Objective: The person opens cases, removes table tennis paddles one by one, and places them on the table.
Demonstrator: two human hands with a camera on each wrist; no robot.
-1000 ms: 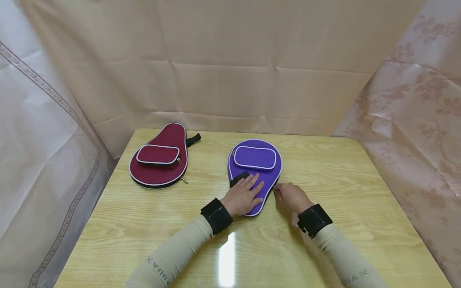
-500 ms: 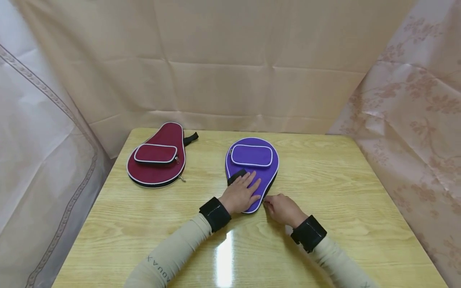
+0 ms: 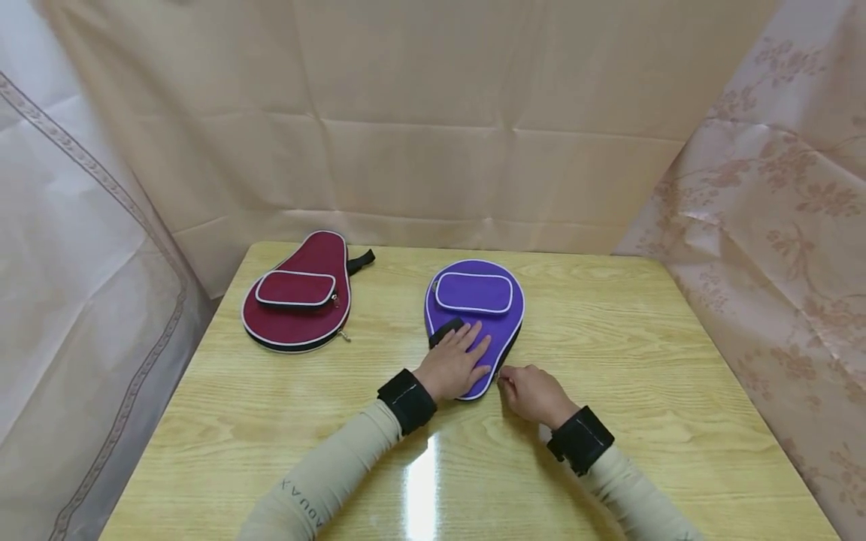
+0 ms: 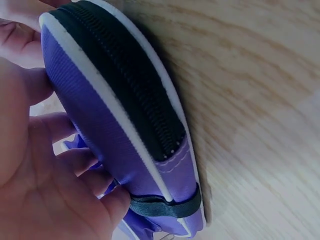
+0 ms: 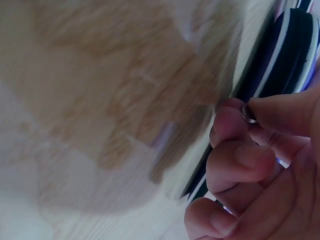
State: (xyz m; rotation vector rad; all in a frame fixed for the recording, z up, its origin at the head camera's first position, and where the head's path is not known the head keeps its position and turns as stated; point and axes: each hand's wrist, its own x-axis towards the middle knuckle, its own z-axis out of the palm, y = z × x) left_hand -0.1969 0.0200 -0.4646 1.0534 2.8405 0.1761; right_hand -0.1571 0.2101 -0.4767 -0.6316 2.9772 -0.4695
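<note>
Having maroon bat case (image 3: 298, 289) near table's (image 3: 223, 421) far-left corner; spreading left hand (image 3: 452, 368) over purple bat case (image 3: 498, 327), pinching zipper pull (image 5: 248, 114) with right hand (image 3: 537, 393), aiming narrow end at near edge.

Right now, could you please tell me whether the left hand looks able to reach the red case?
Probably yes: nothing visible stands between the left hand and the red case. It would likely first have to lift off the purple case, on which it rests.
</note>
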